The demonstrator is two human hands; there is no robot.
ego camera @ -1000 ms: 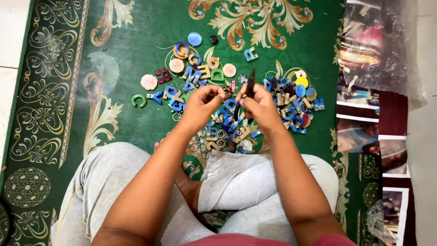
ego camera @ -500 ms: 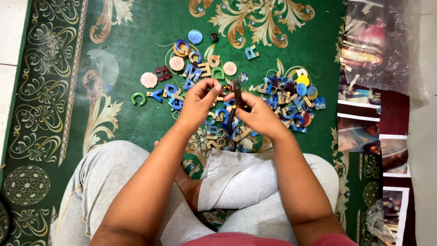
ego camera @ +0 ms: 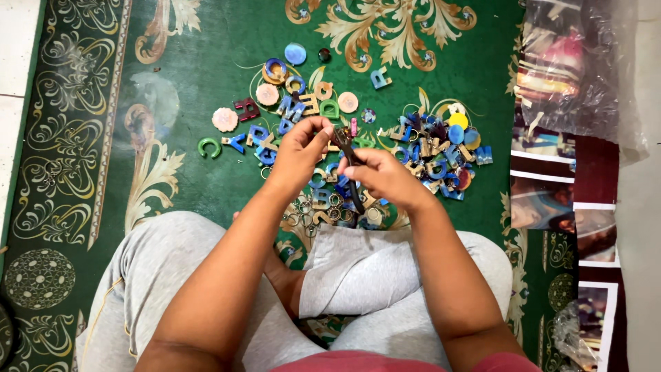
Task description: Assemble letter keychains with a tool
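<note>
I sit cross-legged on a green patterned carpet (ego camera: 206,83). My right hand (ego camera: 385,176) grips dark pliers (ego camera: 352,172), their handles pointing down toward my lap. My left hand (ego camera: 299,148) pinches a small piece at the pliers' tip; the piece itself is too small to make out. Under and beyond both hands lies a scatter of colourful resin letters and round charms (ego camera: 427,148). Several small metal rings (ego camera: 323,210) lie just in front of my knees.
A pink round charm (ego camera: 224,119) and a green letter (ego camera: 208,147) lie at the left of the scatter. A clear plastic bag (ego camera: 571,62) and a row of printed photos (ego camera: 551,200) run along the right edge. White floor tile shows at the far left.
Both hands have shifted left and slightly nearer my body. The pliers have swung from pointing up between the hands to pointing handles-down, with my left fingers now at their tip.
</note>
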